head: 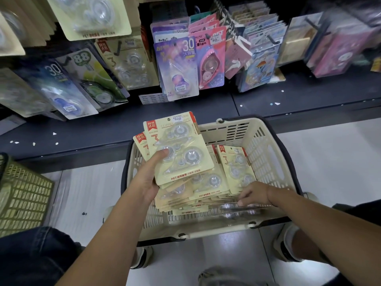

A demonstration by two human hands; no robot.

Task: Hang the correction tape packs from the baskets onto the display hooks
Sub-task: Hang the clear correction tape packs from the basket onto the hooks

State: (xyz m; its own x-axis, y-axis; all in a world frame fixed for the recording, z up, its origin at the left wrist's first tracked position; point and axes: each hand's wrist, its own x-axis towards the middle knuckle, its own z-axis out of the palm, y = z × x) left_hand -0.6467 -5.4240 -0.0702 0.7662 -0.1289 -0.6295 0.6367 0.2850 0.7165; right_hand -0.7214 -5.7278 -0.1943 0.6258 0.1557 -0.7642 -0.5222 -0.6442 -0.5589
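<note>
My left hand (pixel 149 178) holds a small stack of cream correction tape packs (pixel 181 147) above the left side of the beige basket (pixel 266 145), thumb pressed on the top pack's blister. Each pack is a cream card with a red label and three clear tape dispensers. My right hand (pixel 254 195) reaches down into the basket, its curled fingers touching the loose packs (pixel 206 193) piled there; whether it grips one is hidden. Another pack (pixel 236 168) leans upright in the basket. Matching cream packs (pixel 132 65) hang on a display hook at the upper left.
The dark shelf ledge (pixel 82 131) runs behind the basket. Purple and pink tape packs (pixel 181 67) and notebooks (pixel 259 58) hang on hooks above it. An olive green basket (pixel 22 195) stands on the floor at the left. My knees and shoes frame the beige basket.
</note>
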